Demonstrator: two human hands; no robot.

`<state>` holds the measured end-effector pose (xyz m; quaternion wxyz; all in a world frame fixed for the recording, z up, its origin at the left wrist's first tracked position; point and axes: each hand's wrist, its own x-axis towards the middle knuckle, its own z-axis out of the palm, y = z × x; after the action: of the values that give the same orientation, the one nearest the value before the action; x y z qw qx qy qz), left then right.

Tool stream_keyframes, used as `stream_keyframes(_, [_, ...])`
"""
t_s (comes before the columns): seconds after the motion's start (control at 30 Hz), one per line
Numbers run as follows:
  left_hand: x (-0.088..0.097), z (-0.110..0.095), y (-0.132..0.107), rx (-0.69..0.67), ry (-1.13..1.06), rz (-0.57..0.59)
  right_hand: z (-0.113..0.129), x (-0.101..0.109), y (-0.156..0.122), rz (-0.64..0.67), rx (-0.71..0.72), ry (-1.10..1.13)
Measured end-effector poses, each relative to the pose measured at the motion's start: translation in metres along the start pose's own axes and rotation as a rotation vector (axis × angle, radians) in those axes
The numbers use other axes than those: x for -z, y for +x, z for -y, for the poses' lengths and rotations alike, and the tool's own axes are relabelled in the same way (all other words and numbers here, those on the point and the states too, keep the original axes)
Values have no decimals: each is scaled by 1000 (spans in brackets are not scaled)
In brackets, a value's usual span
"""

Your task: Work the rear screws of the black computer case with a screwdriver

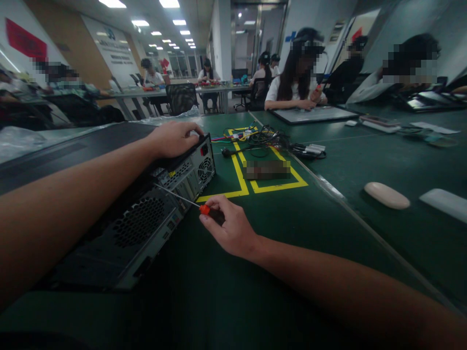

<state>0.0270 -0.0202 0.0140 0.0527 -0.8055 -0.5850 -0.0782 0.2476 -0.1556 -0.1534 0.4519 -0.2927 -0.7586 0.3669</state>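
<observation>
A desktop computer case [146, 221] lies on the green table at the left, its metal back panel with honeycomb vent, slots and fan grille [206, 168] turned towards me. On its dark top rests my left hand [177, 138], fingers stretched out to the far edge with the tips bent over it. My right hand [231, 226] is closed round the orange and black handle of a screwdriver [205, 209]. The screwdriver's long thin shaft points left, and its tip meets the back panel near the upper edge of the case. The exact spot under the tip is too small to make out.
Behind the case lie tangled cables [270, 137] and a blurred-out object [267, 170] inside yellow tape marks [280, 185]. A beige oval object [386, 195] and a white one [445, 203] lie at the right. Across the table a person [292, 92] works at a flat panel [317, 114].
</observation>
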Motion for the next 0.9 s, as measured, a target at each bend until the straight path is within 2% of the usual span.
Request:
stream_keyframes(0.5, [9,-15,-13,15,51,34,-1,-2,0,-16,7,-2])
stream_keyframes(0.67, [8,-13,-10,12,43,30,-2,-2,0,-15,14,-2])
stream_keyframes(0.9, [1,-4,0,35,14,14,-1,0,1,-39,48,-120])
